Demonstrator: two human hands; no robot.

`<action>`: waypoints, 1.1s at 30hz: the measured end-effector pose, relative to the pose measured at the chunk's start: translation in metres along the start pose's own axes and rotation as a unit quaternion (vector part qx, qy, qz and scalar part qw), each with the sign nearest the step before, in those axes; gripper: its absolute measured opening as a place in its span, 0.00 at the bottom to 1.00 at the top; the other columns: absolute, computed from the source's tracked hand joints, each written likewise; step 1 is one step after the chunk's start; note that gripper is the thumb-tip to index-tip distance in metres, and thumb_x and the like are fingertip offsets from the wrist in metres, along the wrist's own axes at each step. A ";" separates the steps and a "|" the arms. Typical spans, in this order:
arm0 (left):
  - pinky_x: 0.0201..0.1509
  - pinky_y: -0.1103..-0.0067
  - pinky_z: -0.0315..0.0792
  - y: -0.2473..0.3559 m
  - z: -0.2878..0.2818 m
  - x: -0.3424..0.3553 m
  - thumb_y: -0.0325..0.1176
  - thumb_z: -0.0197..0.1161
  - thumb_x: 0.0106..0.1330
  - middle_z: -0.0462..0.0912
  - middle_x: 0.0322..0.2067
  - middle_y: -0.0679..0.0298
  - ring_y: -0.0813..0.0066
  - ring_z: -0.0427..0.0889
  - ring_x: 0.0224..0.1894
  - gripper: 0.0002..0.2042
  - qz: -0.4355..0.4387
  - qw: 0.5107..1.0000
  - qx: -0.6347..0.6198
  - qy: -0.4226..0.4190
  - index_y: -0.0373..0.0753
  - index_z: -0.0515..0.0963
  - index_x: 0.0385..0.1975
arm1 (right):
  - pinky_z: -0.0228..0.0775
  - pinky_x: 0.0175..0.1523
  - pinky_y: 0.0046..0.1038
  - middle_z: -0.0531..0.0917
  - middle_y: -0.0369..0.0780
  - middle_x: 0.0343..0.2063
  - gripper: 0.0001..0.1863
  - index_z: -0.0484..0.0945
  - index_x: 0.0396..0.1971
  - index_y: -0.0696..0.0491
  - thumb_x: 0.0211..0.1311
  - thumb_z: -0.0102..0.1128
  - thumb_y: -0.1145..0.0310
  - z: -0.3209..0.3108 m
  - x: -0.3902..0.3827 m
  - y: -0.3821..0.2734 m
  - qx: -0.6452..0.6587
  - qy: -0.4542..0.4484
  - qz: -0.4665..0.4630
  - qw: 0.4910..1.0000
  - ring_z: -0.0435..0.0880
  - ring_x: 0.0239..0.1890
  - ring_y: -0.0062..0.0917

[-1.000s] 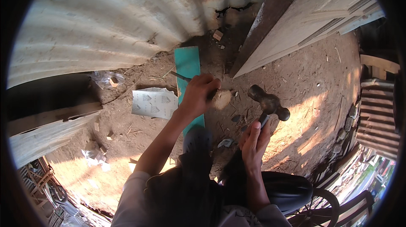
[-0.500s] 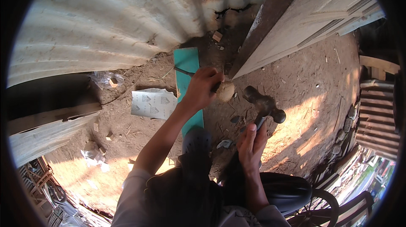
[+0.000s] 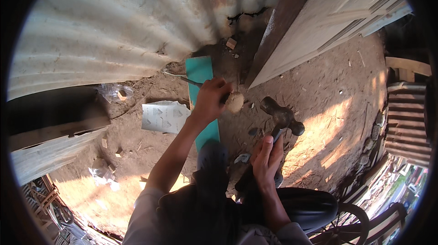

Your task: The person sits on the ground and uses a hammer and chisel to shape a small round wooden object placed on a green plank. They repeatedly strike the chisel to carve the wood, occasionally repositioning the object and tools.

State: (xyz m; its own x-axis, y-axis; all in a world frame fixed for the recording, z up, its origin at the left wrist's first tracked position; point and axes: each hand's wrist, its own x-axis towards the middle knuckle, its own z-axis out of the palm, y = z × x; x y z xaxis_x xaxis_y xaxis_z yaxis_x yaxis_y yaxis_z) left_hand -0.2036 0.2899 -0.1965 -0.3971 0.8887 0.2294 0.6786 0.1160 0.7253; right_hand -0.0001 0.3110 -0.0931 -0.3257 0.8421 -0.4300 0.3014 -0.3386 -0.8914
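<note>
a: what's over on the left of the dirt ground [image 3: 328, 85]?

b: a clear plastic wrapper [image 3: 113, 92] close under the corrugated metal sheet [image 3: 114, 26], then a pale printed paper sheet [image 3: 165, 116] lying flat, well apart from the hands

a: and the left hand [image 3: 211, 100]?

b: fingers curled tight around a thin metal rod [image 3: 182, 78] whose far end pokes out toward the metal sheet. the hand sits over a teal strip [image 3: 200, 69] that runs from the foot of the sheet back toward the person

a: what's the rod against?

b: a small rounded tan lump [image 3: 235, 102], just beside the knuckles on the right. whether the tip touches it i cannot tell, the hand hides it

a: the right hand [image 3: 267, 158]?

b: wrapped shut on the handle of a hammer [image 3: 280, 117], its dark head raised clear of the ground, near the lump but apart from it

a: further right?

b: a pale wooden door panel [image 3: 328, 30] leaning along the far right edge of the ground, and a bicycle wheel [image 3: 346, 222] at the near right corner
</note>
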 end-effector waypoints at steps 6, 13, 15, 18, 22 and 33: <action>0.41 0.66 0.66 0.008 -0.001 0.005 0.28 0.65 0.48 0.76 0.33 0.63 0.56 0.75 0.37 0.10 0.021 1.000 -0.008 -0.004 0.44 0.74 0.31 | 0.58 0.23 0.21 0.70 0.34 0.17 0.19 0.67 0.47 0.62 0.73 0.42 0.59 0.002 -0.003 0.009 -0.076 -0.023 -0.041 0.996 0.67 0.18 0.14; 0.44 0.67 0.65 -0.004 -0.002 0.003 0.20 0.62 0.46 0.74 0.31 0.62 0.57 0.75 0.39 0.13 -0.002 1.000 -0.013 -0.020 0.44 0.73 0.32 | 0.58 0.22 0.20 0.69 0.33 0.17 0.19 0.67 0.46 0.61 0.73 0.43 0.57 0.004 -0.003 0.001 -0.030 -0.029 -0.022 0.999 0.67 0.17 0.14; 0.45 0.67 0.66 -0.009 -0.003 0.002 0.21 0.63 0.46 0.75 0.32 0.61 0.57 0.75 0.39 0.13 0.017 1.000 -0.015 0.016 0.43 0.73 0.32 | 0.57 0.22 0.20 0.68 0.32 0.17 0.19 0.67 0.44 0.61 0.73 0.43 0.57 0.002 -0.002 0.003 -0.028 -0.026 -0.017 0.999 0.67 0.17 0.13; 0.46 0.68 0.67 -0.019 -0.011 0.001 0.19 0.63 0.45 0.75 0.34 0.60 0.59 0.75 0.38 0.14 -0.003 0.997 -0.036 0.073 0.42 0.73 0.32 | 0.57 0.22 0.19 0.68 0.32 0.16 0.18 0.67 0.42 0.60 0.73 0.43 0.57 0.002 -0.003 0.000 -0.022 -0.029 -0.016 0.999 0.66 0.17 0.13; 0.43 0.75 0.69 -0.049 -0.032 0.002 0.14 0.62 0.47 0.74 0.31 0.62 0.67 0.74 0.34 0.14 -0.040 0.970 -0.135 0.200 0.39 0.72 0.32 | 0.45 0.14 0.16 0.61 0.28 0.13 0.18 0.62 0.30 0.50 0.72 0.45 0.51 0.007 -0.001 0.005 0.005 -0.019 -0.042 0.999 0.56 0.11 0.08; 0.35 0.85 0.68 -0.083 -0.082 -0.020 0.15 0.62 0.56 0.70 0.28 0.72 0.85 0.68 0.29 0.13 -0.228 0.875 -0.328 0.273 0.41 0.68 0.32 | 0.54 0.21 0.17 0.67 0.29 0.17 0.18 0.67 0.43 0.58 0.73 0.43 0.56 -0.002 -0.001 -0.002 0.014 -0.024 0.005 1.000 0.63 0.17 0.10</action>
State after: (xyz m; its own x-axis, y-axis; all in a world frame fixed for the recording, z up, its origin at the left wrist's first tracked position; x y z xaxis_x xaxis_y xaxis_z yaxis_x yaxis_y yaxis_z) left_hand -0.3026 0.2258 -0.2076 -0.8922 0.4504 -0.0338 -0.0559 -0.0358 0.9978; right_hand 0.0014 0.3119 -0.0904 -0.3662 0.8171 -0.4453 0.2795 -0.3599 -0.8902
